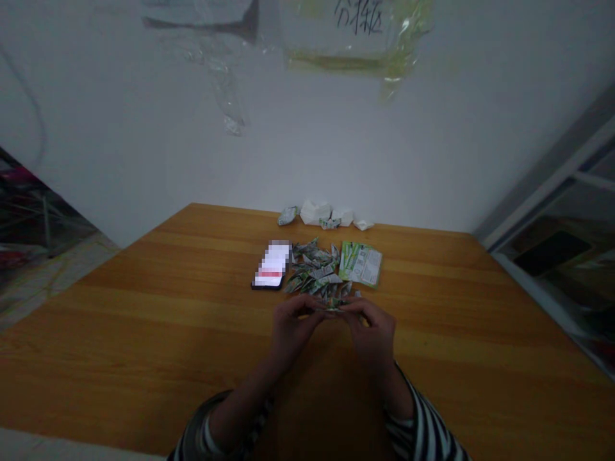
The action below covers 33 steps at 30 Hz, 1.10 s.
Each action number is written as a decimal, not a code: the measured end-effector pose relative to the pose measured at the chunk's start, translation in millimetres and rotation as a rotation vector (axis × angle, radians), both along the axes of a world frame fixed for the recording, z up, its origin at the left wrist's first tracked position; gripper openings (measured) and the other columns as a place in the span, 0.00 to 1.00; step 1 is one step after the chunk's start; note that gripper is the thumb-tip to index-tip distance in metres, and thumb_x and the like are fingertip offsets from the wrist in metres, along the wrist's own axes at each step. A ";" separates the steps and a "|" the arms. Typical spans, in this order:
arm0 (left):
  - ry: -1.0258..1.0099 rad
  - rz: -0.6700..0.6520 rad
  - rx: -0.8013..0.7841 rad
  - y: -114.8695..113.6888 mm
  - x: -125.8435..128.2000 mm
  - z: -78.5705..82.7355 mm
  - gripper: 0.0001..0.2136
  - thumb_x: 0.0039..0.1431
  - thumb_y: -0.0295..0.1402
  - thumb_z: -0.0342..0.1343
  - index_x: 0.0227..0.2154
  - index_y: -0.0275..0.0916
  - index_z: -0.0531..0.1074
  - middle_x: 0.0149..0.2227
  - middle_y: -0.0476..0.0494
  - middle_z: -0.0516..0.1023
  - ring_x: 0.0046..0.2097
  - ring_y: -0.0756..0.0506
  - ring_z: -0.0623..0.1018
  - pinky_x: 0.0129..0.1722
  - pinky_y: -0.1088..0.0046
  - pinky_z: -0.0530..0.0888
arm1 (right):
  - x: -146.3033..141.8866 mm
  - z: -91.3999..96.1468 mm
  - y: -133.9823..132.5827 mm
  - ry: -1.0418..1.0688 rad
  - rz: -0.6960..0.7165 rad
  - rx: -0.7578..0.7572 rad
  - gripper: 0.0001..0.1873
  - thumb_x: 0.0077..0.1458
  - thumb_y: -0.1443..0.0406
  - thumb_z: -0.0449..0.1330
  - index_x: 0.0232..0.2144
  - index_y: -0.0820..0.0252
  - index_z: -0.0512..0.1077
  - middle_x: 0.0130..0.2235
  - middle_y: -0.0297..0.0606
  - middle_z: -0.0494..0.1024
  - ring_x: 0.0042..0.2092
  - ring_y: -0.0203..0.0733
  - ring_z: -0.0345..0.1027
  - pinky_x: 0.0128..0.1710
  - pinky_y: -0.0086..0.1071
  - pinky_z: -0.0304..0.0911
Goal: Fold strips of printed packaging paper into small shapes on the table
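Note:
Between my two hands is a small piece of printed green-and-white paper (332,305), pinched at both ends. My left hand (294,323) grips its left end between thumb and fingers. On the other end, my right hand (373,326) is closed the same way. Just beyond my fingers lies a loose pile of folded printed paper pieces (317,266). A stack of flat green-and-white printed sheets (361,264) rests to the right of the pile. The exact shape of the held piece is partly hidden by my fingers.
A phone with a lit, blurred screen (273,266) lies left of the pile. Crumpled white papers (316,212) and a crumpled printed paper (288,216) sit by the wall at the back edge of the wooden table (144,307). A shelf frame (552,192) stands at the right.

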<state>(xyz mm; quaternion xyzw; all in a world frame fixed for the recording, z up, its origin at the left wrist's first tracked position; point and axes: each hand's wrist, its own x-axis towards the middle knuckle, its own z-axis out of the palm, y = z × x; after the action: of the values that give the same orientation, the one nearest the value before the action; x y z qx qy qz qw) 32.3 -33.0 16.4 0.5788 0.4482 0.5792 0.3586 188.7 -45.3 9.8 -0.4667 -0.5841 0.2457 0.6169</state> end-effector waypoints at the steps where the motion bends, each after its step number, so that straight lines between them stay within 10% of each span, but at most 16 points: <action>1: -0.065 0.006 -0.050 0.2 1.8 -0.1 0.05 0.41 0.27 0.68 0.22 0.38 0.78 0.25 0.47 0.82 0.28 0.47 0.80 0.30 0.75 0.77 | -1.8 0.7 0.2 0.081 -0.007 -0.070 0.05 0.46 0.71 0.67 0.24 0.57 0.77 0.29 0.36 0.82 0.32 0.42 0.77 0.34 0.32 0.71; 15: -0.285 -0.133 -0.422 6.9 2.9 2.8 0.17 0.41 0.36 0.69 0.35 0.35 0.77 0.22 0.49 0.80 0.25 0.48 0.80 0.28 0.75 0.78 | -1.1 -7.1 11.0 0.465 0.110 -0.336 0.11 0.40 0.66 0.69 0.30 0.60 0.74 0.23 0.32 0.78 0.24 0.37 0.72 0.24 0.27 0.66; 26: -0.129 -0.102 -0.303 10.5 0.8 -11.8 0.11 0.44 0.35 0.68 0.28 0.34 0.75 0.22 0.50 0.78 0.26 0.49 0.78 0.27 0.77 0.76 | -7.3 -11.3 13.1 0.027 0.161 -0.222 0.18 0.49 0.65 0.64 0.45 0.59 0.73 0.38 0.41 0.81 0.37 0.44 0.76 0.33 0.32 0.71; 33: -0.089 -0.375 -0.374 11.6 -9.3 -9.2 0.16 0.44 0.36 0.68 0.36 0.34 0.77 0.30 0.44 0.82 0.28 0.47 0.80 0.27 0.73 0.77 | -2.7 -11.6 11.5 0.054 0.414 -0.273 0.20 0.58 0.62 0.56 0.53 0.58 0.66 0.24 0.29 0.74 0.20 0.35 0.69 0.19 0.25 0.63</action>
<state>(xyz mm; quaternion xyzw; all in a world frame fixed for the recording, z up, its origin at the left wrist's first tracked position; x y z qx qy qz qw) 23.0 -21.3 7.2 0.5496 0.4160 0.4346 0.5796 186.1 -33.8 -1.8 -0.4093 -0.6121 0.4559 0.5000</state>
